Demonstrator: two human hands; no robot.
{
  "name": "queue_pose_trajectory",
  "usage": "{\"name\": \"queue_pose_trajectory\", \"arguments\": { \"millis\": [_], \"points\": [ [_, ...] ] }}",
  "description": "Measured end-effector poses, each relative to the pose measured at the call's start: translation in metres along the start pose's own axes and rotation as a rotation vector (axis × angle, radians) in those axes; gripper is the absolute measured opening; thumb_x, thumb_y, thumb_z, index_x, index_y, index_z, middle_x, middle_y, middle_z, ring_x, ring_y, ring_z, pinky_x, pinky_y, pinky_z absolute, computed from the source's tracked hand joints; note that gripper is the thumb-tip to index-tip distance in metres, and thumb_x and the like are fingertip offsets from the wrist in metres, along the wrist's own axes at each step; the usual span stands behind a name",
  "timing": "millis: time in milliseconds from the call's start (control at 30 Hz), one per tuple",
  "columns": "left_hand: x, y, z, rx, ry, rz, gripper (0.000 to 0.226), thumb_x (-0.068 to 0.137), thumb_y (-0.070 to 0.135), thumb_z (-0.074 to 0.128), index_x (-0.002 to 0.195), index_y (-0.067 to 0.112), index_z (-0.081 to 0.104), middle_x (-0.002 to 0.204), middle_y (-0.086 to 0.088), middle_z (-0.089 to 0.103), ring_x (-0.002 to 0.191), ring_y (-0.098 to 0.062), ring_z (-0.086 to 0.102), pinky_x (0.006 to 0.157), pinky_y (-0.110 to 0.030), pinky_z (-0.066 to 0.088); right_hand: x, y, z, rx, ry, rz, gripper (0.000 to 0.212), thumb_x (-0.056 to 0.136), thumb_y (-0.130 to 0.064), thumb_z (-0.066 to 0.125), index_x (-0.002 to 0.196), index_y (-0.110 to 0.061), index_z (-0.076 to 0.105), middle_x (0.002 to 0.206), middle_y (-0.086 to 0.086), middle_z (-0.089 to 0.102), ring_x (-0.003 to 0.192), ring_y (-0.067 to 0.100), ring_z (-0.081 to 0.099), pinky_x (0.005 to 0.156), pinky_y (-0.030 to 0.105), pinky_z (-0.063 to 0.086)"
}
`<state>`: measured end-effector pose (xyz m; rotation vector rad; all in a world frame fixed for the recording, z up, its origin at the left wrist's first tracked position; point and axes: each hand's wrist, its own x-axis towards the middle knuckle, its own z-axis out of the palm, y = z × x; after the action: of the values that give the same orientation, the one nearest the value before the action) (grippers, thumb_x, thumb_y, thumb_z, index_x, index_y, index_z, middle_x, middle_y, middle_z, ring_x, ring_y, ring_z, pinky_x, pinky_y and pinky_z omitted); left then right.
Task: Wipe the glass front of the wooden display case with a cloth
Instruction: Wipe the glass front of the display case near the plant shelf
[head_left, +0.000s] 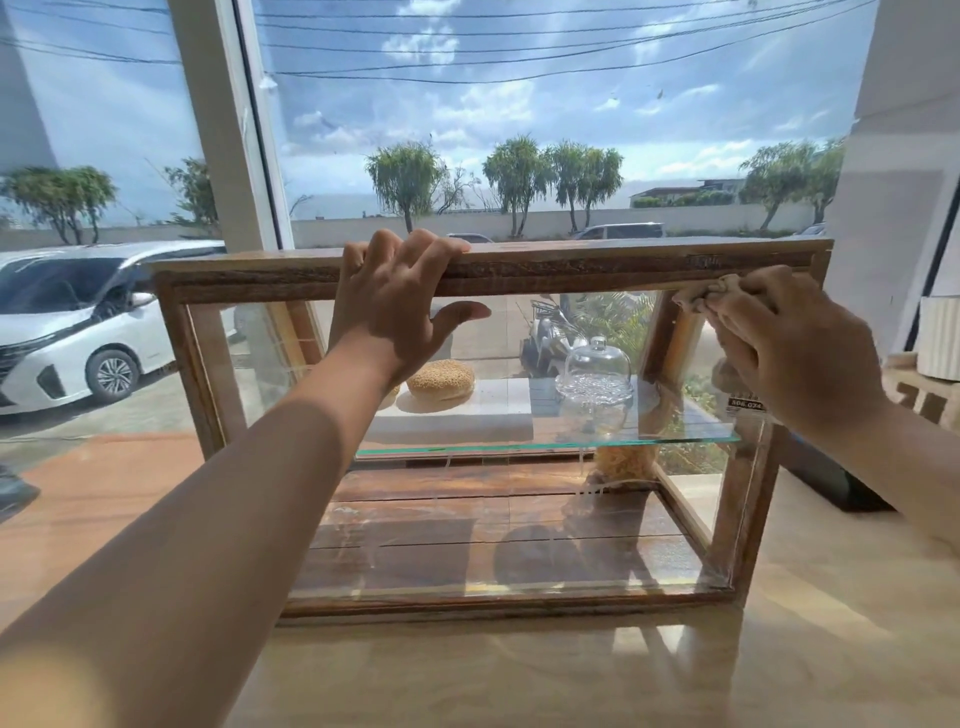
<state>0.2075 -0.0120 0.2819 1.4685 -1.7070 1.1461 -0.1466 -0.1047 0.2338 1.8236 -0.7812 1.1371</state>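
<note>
Left hand: my left hand (400, 306), at the centre of the frame, grips the top rail of the case (571, 270). My fingers curl over the top edge and my thumb stretches right, just under the rail.
Right hand: my right hand (795, 353), at the right of the frame, holds a bunched tan cloth (711, 293), fingers folded round it.
Cloth: pressed to the glass (467, 545) in its upper right corner, just under the top rail.
Case: a wooden frame with clear panes, standing upright on the pale surface (519, 675) in the middle of the frame.
Glass: streaked in its lower half, with thin smear lines running across.
Shelf: a glass shelf (701, 440) spans the inside at mid height.
On the shelf: a seeded bun (440, 379) lies on a white slab (457, 421). A clear dome (597, 364) stands to its right.
Behind: a window (519, 130) fills the upper frame, and a white car (78, 338) is parked outside at the left.
</note>
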Motion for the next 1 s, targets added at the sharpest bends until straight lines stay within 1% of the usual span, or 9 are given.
{"name": "queue_pose_trajectory", "arguments": {
  "millis": [100,200,267,400,433,533,700,900,1000],
  "points": [
    [0.001,0.002,0.000,0.005,-0.011,-0.011,0.059,0.085,0.070,0.044,0.125,0.027,0.054,0.118,0.002,0.059,0.101,-0.030,0.047,0.080,-0.038,0.022,-0.017,-0.004,0.008,0.002,-0.050,-0.029,0.009,0.092,-0.010,0.068,0.097,-0.003,0.065,0.097,0.017,0.060,0.079,0.037,0.061,0.054,0.039,0.051],
    [0.003,0.004,0.002,0.000,-0.018,-0.008,0.060,0.085,0.071,0.042,0.124,0.028,0.054,0.117,0.002,0.059,0.101,-0.030,0.047,0.079,-0.037,0.022,-0.065,-0.010,0.012,0.056,-0.228,-0.120,0.045,0.066,-0.002,0.085,0.102,-0.004,0.059,0.097,0.020,0.062,0.076,0.037,0.064,0.053,0.043,0.057],
    [0.001,0.004,0.005,0.001,-0.012,-0.005,0.060,0.086,0.072,0.040,0.124,0.028,0.054,0.116,0.002,0.059,0.100,-0.030,0.048,0.079,-0.037,0.022,-0.069,-0.012,0.008,0.086,-0.293,-0.150,0.055,0.062,-0.002,0.086,0.105,-0.008,0.053,0.096,0.020,0.062,0.075,0.036,0.064,0.051,0.043,0.057],
    [-0.005,0.006,0.008,-0.015,-0.010,-0.036,0.059,0.085,0.073,0.041,0.121,0.028,0.055,0.116,0.002,0.059,0.099,-0.030,0.048,0.081,-0.038,0.023,-0.009,-0.017,0.002,0.056,-0.059,-0.055,0.012,0.089,-0.008,0.069,0.098,-0.003,0.064,0.093,0.017,0.058,0.074,0.036,0.060,0.051,0.036,0.049],
    [-0.003,0.013,0.008,-0.008,-0.016,-0.021,0.059,0.085,0.073,0.041,0.121,0.028,0.055,0.116,0.002,0.059,0.099,-0.030,0.048,0.081,-0.038,0.023,-0.001,-0.013,0.001,0.030,-0.018,-0.019,0.010,0.092,-0.011,0.066,0.097,-0.003,0.065,0.093,0.016,0.057,0.075,0.036,0.059,0.052,0.034,0.046],
    [0.001,0.015,0.002,-0.006,-0.015,-0.028,0.058,0.086,0.071,0.044,0.121,0.027,0.055,0.116,0.001,0.059,0.100,-0.029,0.048,0.080,-0.037,0.023,-0.011,-0.017,0.013,0.030,-0.013,-0.015,0.010,0.091,-0.014,0.066,0.096,-0.005,0.064,0.095,0.016,0.059,0.078,0.035,0.059,0.054,0.035,0.048],
    [0.000,0.005,0.000,0.005,-0.006,-0.020,0.055,0.086,0.068,0.049,0.120,0.025,0.056,0.115,-0.001,0.060,0.098,-0.031,0.048,0.079,-0.039,0.025,-0.058,-0.039,0.019,0.127,-0.185,-0.268,0.032,0.075,-0.007,0.077,0.101,-0.009,0.058,0.094,0.015,0.063,0.074,0.030,0.062,0.049,0.037,0.052],
    [0.000,0.004,-0.002,0.002,-0.023,-0.032,0.056,0.085,0.068,0.047,0.121,0.025,0.055,0.117,-0.001,0.059,0.100,-0.032,0.048,0.080,-0.039,0.025,0.019,-0.038,0.015,0.091,0.020,-0.106,0.010,0.094,-0.016,0.064,0.097,-0.007,0.065,0.091,0.013,0.059,0.074,0.029,0.060,0.051,0.033,0.048],
    [0.001,0.005,-0.003,-0.006,-0.030,-0.039,0.056,0.084,0.067,0.049,0.121,0.026,0.055,0.118,-0.001,0.059,0.101,-0.031,0.048,0.081,-0.038,0.024,0.007,-0.043,0.022,0.097,-0.005,-0.128,0.011,0.093,-0.015,0.064,0.100,-0.007,0.063,0.093,0.014,0.060,0.073,0.029,0.061,0.052,0.033,0.049]
  ]
}}
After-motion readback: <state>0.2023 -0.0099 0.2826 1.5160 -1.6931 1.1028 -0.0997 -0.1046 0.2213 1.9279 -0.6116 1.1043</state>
